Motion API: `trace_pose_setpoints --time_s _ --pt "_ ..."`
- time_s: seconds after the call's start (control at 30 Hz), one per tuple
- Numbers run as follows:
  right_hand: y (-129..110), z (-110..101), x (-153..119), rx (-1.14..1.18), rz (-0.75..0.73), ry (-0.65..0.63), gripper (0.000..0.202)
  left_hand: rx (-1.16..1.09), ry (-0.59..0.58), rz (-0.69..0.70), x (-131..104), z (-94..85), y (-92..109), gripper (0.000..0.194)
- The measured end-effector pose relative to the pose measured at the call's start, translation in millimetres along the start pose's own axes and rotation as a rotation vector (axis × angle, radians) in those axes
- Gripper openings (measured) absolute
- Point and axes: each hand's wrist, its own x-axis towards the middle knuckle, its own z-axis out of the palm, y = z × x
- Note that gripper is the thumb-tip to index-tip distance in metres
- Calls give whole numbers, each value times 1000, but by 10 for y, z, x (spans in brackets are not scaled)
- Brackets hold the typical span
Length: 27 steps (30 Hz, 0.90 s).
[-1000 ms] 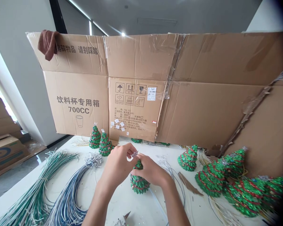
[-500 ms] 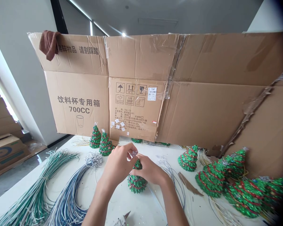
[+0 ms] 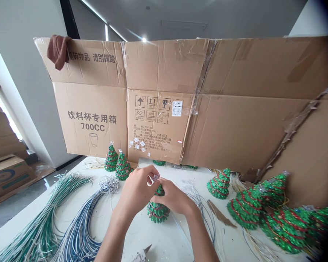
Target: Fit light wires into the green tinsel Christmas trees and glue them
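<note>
Carefully, at the tip of the green tree

Green tree (image 3: 157, 211) upright on the desk (image 3: 166, 251), directly below both hands. Silvery ornament (image 3: 155, 177) at its tip, pinched between left hand (image 3: 138, 189) thumb and finger. Right hand (image 3: 175, 196) closed round the upper branches. Judgement: a light pinch spares the ornament; a firm, level grip below stops the tree twisting. Fingers hide the join. Blue-white wires (image 3: 83, 214) lie left, more trees (image 3: 246, 207) right.

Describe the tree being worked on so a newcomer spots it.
Before the brown cardboard screen is a white tabletop. Over its middle is a green, cone-shaped tinsel tree, the only one held: right hand around it, left hand pinching its silvery topper.
</note>
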Motion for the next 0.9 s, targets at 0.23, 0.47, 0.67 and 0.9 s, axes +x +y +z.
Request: trace_pose_setpoints --time_s 0.23,0.47,0.67,0.9 --pt "-11 9 5 14 3 -19 26 4 -16 -8 -6 -18 3 6" --pt "-1 28 12 43 8 -44 23 11 -16 -16 5 -17 8 8" --pt "17 50 34 65 9 -55 24 31 -28 -20 18 -19 -29 11" --pt "34 73 51 84 -7 -58 21 45 -34 -11 18 -1 -37 8"
